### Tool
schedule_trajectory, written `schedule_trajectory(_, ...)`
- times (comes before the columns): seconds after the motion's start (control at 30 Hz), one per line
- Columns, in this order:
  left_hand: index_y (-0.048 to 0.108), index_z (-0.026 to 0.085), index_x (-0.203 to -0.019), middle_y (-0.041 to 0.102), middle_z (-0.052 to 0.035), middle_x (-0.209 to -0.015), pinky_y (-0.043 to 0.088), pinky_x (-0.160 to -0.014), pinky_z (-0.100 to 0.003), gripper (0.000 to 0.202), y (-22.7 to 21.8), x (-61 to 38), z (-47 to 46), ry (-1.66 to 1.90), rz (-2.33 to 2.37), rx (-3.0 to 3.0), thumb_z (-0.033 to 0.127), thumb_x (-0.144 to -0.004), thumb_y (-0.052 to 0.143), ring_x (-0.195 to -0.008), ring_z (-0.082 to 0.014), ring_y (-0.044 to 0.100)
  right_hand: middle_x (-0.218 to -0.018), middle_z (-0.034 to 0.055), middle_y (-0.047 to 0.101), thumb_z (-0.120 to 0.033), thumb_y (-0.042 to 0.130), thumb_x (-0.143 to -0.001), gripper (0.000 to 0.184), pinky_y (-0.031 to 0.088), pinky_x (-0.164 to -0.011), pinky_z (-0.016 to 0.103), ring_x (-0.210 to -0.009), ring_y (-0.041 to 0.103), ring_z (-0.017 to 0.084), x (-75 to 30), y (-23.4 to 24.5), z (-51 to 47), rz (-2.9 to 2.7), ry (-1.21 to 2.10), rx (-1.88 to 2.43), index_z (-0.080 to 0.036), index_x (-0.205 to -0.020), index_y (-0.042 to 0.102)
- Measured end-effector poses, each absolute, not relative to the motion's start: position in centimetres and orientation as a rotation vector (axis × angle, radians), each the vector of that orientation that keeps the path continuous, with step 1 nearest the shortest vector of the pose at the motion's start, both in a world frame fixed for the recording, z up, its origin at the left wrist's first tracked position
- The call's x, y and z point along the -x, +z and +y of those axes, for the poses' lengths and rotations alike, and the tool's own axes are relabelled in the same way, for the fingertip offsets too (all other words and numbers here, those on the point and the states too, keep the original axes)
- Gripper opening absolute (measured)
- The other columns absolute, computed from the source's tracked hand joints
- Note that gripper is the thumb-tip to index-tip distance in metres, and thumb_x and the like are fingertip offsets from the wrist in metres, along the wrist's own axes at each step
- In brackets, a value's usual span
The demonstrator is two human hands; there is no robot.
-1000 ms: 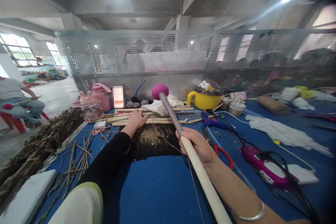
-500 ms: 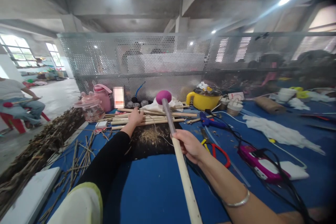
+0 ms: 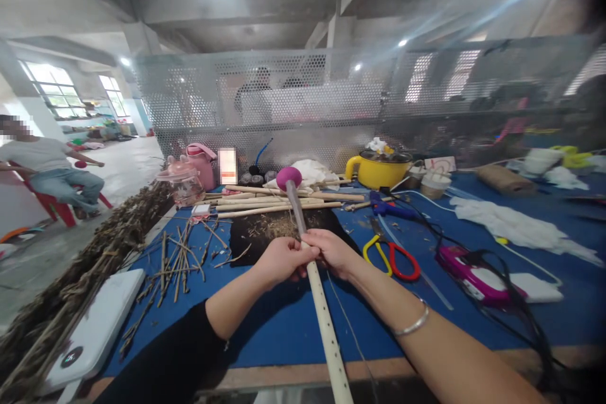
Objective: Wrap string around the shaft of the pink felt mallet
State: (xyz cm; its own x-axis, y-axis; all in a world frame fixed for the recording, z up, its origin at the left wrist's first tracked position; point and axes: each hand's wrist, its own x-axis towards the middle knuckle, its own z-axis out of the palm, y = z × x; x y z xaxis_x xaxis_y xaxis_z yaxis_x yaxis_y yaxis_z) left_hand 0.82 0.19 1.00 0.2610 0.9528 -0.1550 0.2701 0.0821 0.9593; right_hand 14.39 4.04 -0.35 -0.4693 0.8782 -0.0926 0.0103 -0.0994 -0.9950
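Purple-tipped stick [image 3: 322,319], lower end out of view, in the grip of left fingers [image 3: 286,243] and right fingers [image 3: 318,238], some fingertips hidden.

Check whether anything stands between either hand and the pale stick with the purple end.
Nothing visible does: the left hand and right hand both hold the pale stick, just below its grey section. A thin strand runs beside the stick near the right hand; the scissors lie to the right.
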Motion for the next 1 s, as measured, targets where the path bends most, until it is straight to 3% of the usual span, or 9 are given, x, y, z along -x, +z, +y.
schedule_trajectory(0.17, 0.048, 0.015, -0.065, 0.053, 0.0021, -0.052, 0.042, -0.046, -0.019, 0.039, 0.4, -0.6, -1.0, 0.884, 1.19, -1.288, 0.051, -0.062, 0.064, -0.045, -0.0075, 0.05, -0.042, -0.0078, 0.036, -0.04, 0.054, -0.071, 0.028, 0.016, -0.03, 0.017, -0.032, 0.025, 0.003, -13.9, 0.1, 3.1, -1.544, 1.639, 1.024, -0.016, -0.061, 0.044)
schedule_trajectory(0.53, 0.044, 0.016, -0.067, 0.047, 0.0054, -0.05, 0.045, -0.043, -0.02, 0.034, -1.2, -0.6, 0.2, 0.948, 1.197, -1.231, 0.045, -0.066, 0.063, -0.042, -0.0065, 0.047, -0.04, -0.0092, 0.031, -0.039, 0.055, -0.071, 0.026, 0.013, -0.03, 0.017, -0.031, 0.022, 0.003, -13.1, -1.0, 4.0, -1.484, 1.658, 1.127, -0.016, -0.063, 0.045)
schedule_trajectory(0.73, 0.045, 0.015, -0.069, 0.048, 0.0047, -0.054, 0.041, -0.043, -0.017, 0.04, -0.6, -0.4, -0.8, 0.935, 0.994, -1.178, 0.051, -0.066, 0.063, -0.044, -0.0048, 0.046, -0.043, -0.01, 0.03, -0.046, 0.059, -0.072, 0.033, 0.01, -0.031, 0.018, -0.034, 0.018, 0.003, -14.8, 0.0, 4.1, -1.576, 1.766, 0.937, -0.016, -0.067, 0.045)
schedule_trajectory(1.0, 0.051, 0.013, -0.074, 0.056, -0.0001, -0.063, 0.044, -0.049, -0.019, 0.039, -0.4, -0.9, -1.9, 0.816, 0.982, -1.085, 0.049, -0.066, 0.064, -0.051, -0.0075, 0.054, -0.041, -0.012, 0.025, -0.038, 0.064, -0.071, 0.027, 0.011, -0.032, 0.017, -0.034, 0.013, 0.003, -17.4, -0.1, 5.2, -1.743, 1.971, 0.913, -0.015, -0.076, 0.05)
